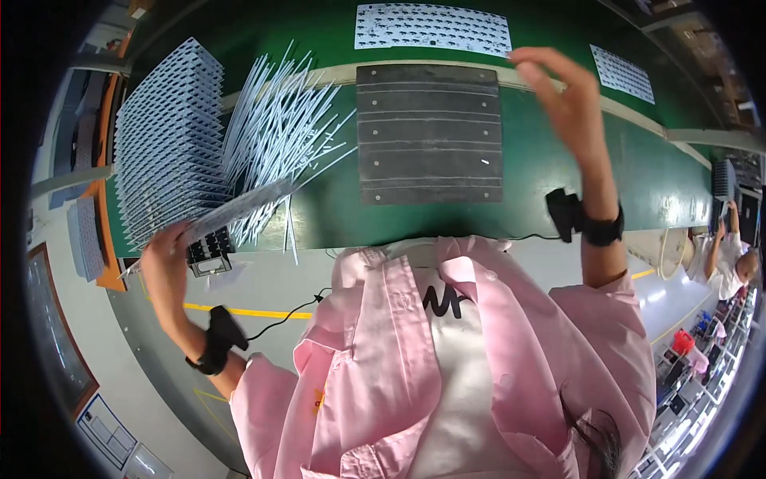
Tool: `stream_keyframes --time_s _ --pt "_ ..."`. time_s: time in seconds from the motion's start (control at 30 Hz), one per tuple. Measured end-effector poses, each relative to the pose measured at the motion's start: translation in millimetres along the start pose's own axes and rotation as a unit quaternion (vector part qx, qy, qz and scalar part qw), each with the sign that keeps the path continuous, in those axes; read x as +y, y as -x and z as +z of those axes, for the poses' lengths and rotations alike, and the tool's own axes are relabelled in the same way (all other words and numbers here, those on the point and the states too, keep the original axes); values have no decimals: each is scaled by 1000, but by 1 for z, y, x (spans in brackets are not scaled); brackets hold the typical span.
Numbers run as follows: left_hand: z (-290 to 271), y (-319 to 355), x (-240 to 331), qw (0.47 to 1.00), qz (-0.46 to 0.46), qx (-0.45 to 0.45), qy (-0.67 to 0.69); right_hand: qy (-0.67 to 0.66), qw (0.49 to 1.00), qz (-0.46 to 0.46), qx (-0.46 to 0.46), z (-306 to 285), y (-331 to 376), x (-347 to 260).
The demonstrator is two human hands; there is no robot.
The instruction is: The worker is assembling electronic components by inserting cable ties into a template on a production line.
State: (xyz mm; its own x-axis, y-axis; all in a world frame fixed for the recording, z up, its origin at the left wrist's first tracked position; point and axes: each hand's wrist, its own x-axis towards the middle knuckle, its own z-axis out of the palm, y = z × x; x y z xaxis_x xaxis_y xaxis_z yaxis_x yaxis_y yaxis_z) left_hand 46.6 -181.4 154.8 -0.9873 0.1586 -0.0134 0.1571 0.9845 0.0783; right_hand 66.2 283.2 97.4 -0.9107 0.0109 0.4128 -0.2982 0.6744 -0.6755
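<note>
Board (239,206) first: it's a long pale circuit panel, held flat and slightly tilted in the left hand (163,263), sticking out over the left edge of the green bench (558,160). The fingers are closed on its near end, thumb on top as far as I can tell. Just under that hand sits a small black-and-white block (209,254) at the bench edge.

Only the head view here, so that's all I've got. Left of the board there's a big fanned stack (167,136) of the same grey panels, and right beside it a messy heap of thin white strips (275,136), some poking out over the green.

Dead centre on the bench lies a dark tray (429,134) with ridges across it. Behind it is a white perforated sheet (431,29), and another sheet (622,73) lies further right.

The right hand (562,92) is up in the air over the tray's far right corner, fingers loosely spread, holding nothing I can see. Both wrists wear black straps with a cable running off.

Pink shirt (447,359) fills the bottom. Another person (730,255) is at the far right edge.
</note>
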Motion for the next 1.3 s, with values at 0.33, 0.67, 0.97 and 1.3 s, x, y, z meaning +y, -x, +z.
stream_keyframes --time_s 0.33,0.67,0.97,1.3 --pt "66 -57 227 866 421 92 255 248 949 112 -158 -14 66 1" --pt "109 -24 91 940 151 -67 297 48 897 393 -195 -100 151 160" --pt "117 -84 151 937 289 110 165 112 956 108 -249 85 7 61" --pt "135 -99 175 943 316 -52 89 154 979 8 -136 81 41 39"
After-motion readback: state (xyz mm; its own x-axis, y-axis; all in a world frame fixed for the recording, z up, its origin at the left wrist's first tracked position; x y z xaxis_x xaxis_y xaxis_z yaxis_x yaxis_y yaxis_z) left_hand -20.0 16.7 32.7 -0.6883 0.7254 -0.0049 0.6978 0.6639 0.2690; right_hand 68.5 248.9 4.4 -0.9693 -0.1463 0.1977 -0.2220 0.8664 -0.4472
